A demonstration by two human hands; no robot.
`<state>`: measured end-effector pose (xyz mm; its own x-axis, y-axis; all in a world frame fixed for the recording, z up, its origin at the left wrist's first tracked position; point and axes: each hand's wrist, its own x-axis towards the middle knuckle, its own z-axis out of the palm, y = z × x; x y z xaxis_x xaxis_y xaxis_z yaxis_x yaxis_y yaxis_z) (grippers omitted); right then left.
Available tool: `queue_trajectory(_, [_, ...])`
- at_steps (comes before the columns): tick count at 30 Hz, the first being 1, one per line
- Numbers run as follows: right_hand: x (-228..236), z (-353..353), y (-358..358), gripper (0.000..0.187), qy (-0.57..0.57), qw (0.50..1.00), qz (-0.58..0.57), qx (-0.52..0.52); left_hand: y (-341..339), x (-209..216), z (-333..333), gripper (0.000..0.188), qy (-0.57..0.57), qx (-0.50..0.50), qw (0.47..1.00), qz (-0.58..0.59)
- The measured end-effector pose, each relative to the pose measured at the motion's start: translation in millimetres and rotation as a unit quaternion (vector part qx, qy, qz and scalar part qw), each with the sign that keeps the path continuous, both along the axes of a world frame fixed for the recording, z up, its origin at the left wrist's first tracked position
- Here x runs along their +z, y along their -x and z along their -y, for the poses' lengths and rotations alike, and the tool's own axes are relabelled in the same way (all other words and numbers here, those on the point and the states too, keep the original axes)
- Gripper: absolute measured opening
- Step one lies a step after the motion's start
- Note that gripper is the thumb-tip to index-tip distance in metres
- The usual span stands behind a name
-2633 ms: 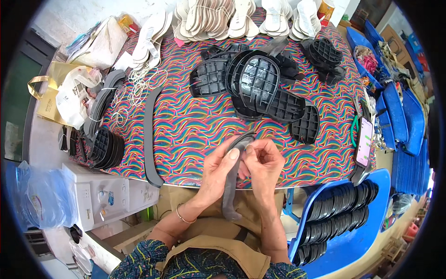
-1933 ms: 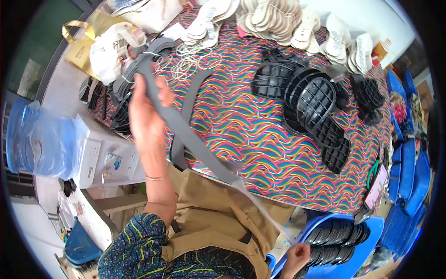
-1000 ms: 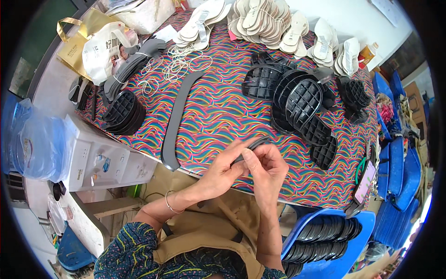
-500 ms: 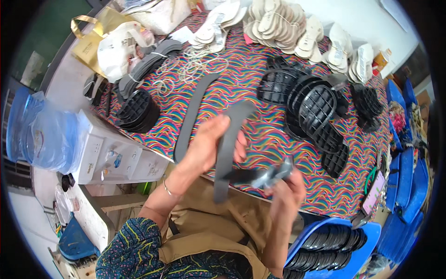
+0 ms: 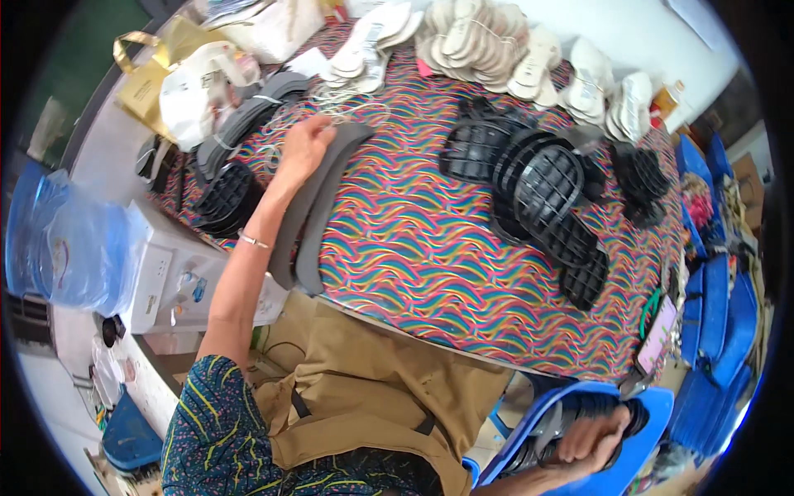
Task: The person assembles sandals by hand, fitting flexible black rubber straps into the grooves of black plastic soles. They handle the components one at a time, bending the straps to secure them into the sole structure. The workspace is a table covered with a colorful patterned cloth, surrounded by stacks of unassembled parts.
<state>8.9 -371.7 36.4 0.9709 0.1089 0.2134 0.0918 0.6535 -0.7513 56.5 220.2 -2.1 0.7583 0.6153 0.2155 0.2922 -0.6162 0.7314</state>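
Note:
Two long curved dark-grey strips lie side by side on the left of the patterned tablecloth. My left hand (image 5: 308, 149) is closed at the far end of the left grey strip (image 5: 291, 236), its fingertips partly hidden. Just to the right of it rests the other grey strip (image 5: 318, 223), which nothing holds. My right hand (image 5: 591, 438), smeared by motion, is low at the right over a blue bin (image 5: 657, 409). Stacked black pieces (image 5: 571, 405) fill this bin, and the hand hides some of them. Whether my right fingers grip anything cannot be made out.
Black gridded soles (image 5: 546, 186) are piled right of the table's middle, with a smaller stack (image 5: 231, 194) at the left edge. Pale insole bundles (image 5: 471, 41) line the far side. A bundle of grey strips (image 5: 248, 120), bags and a phone (image 5: 656, 335) also lie there.
The grey strip from my left hand now lies beside the other one, that hand having moved far and left. My right hand has moved from the table's front edge down to the blue bin.

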Motion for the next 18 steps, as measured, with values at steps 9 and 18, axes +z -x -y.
queue_trajectory(9, [-36, -111, -23, 0.02, -0.182, 0.88, -0.283, 0.335, 35, 56, 213, 0.05, 0.352, -0.403, 0.845, -0.002])
queue_trajectory(18, [-15, -126, -10, 0.044, -0.076, 0.922, -0.277, 0.26, 22, 37, 255, 0.008, 0.449, -0.203, 0.856, 0.156])
